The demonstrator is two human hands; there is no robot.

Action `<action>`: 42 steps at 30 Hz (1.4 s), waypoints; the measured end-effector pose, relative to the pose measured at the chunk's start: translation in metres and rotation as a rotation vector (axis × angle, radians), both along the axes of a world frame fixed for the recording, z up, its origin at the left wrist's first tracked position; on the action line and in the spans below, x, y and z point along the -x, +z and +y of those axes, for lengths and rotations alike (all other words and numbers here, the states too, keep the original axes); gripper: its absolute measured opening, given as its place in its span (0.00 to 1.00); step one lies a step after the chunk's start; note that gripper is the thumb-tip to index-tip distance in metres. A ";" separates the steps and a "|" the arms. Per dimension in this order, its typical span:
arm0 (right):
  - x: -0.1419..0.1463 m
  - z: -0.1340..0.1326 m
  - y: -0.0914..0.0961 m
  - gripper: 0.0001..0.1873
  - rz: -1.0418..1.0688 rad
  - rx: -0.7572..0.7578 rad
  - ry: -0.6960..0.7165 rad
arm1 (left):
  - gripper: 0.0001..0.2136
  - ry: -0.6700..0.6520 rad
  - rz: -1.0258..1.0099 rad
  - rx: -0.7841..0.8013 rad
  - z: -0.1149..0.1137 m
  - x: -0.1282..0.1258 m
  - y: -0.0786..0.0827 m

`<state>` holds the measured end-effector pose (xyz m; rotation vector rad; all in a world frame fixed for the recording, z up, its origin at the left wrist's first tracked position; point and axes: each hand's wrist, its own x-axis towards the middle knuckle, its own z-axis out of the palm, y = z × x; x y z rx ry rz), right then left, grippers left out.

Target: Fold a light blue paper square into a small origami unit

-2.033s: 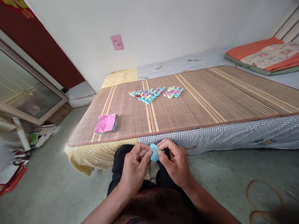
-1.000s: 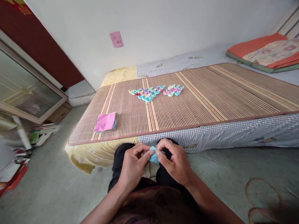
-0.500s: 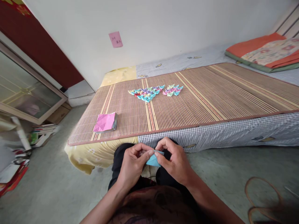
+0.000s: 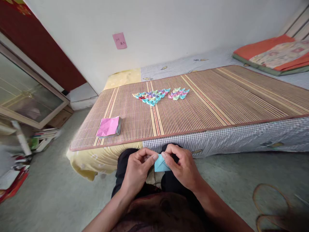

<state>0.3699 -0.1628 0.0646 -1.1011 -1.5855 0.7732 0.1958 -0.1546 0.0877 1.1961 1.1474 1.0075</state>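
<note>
Above my lap I hold a small folded piece of blue paper (image 4: 161,164), with crease lines on its face. My left hand (image 4: 138,164) pinches its upper left corner between thumb and forefinger. At the top right, the thumb and fingers of my right hand (image 4: 181,164) are closed on the same paper and hide its right part. On the mat ahead stand folded paper boats (image 4: 152,96) in several colours, grouped close together, with a smaller group of paper boats (image 4: 179,93) to their right. A stack of paper squares (image 4: 108,127), pink on top, lies at the mat's near left.
A striped bamboo mat (image 4: 205,109) covers the bed, whose near edge is by my knees. Folded orange bedding (image 4: 272,50) lies at the far right. A pink note (image 4: 119,41) hangs on the wall. Books (image 4: 44,138) sit on the floor left, a brown cord loop (image 4: 256,193) right.
The blue paper has turned in my fingers and now shows a squarer, creased face instead of a triangular shape. My right hand has shifted its grip slightly; the things on the bed have not moved.
</note>
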 end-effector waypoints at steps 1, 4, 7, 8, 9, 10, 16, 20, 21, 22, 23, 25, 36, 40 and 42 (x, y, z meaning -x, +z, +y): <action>0.000 0.000 0.000 0.16 0.018 0.014 0.011 | 0.14 -0.001 0.014 -0.006 0.000 0.000 0.002; -0.001 0.002 0.001 0.15 0.073 0.070 0.084 | 0.14 0.009 0.006 -0.004 -0.001 -0.002 0.005; -0.001 0.002 -0.001 0.14 0.055 0.063 0.101 | 0.14 0.001 -0.004 0.010 0.000 -0.002 0.003; -0.001 0.002 -0.002 0.14 0.030 0.041 0.087 | 0.14 -0.004 -0.003 0.018 0.001 -0.001 0.002; 0.000 0.002 -0.004 0.14 -0.004 0.011 0.068 | 0.13 -0.009 -0.003 0.028 0.001 -0.001 0.001; 0.001 0.002 -0.005 0.13 -0.040 -0.026 0.045 | 0.13 -0.015 -0.003 0.043 0.002 0.000 -0.001; 0.002 0.002 -0.006 0.11 0.020 0.047 0.062 | 0.13 0.021 -0.014 0.039 0.002 -0.001 -0.001; 0.000 0.004 -0.005 0.17 0.113 0.230 0.196 | 0.10 0.079 -0.057 0.014 0.004 -0.003 0.000; 0.000 0.004 -0.006 0.18 0.103 0.234 0.186 | 0.10 0.081 -0.061 0.017 0.004 -0.003 -0.001; 0.001 0.004 -0.008 0.19 0.084 0.226 0.166 | 0.10 0.081 -0.060 0.022 0.005 -0.003 -0.002; 0.002 0.004 -0.009 0.18 0.055 0.209 0.139 | 0.10 0.081 -0.057 0.027 0.005 -0.003 -0.004; 0.004 0.003 -0.012 0.17 -0.031 0.146 0.066 | 0.10 0.082 -0.052 0.035 0.006 -0.003 -0.006; -0.003 0.002 0.000 0.14 0.084 0.023 0.098 | 0.13 0.030 -0.058 0.073 0.004 -0.004 -0.004; 0.000 0.002 -0.004 0.18 0.047 -0.042 -0.014 | 0.12 -0.017 -0.071 0.053 0.003 -0.004 -0.001; 0.001 0.002 -0.005 0.18 0.073 -0.012 -0.025 | 0.11 -0.024 -0.075 0.035 0.002 -0.005 0.001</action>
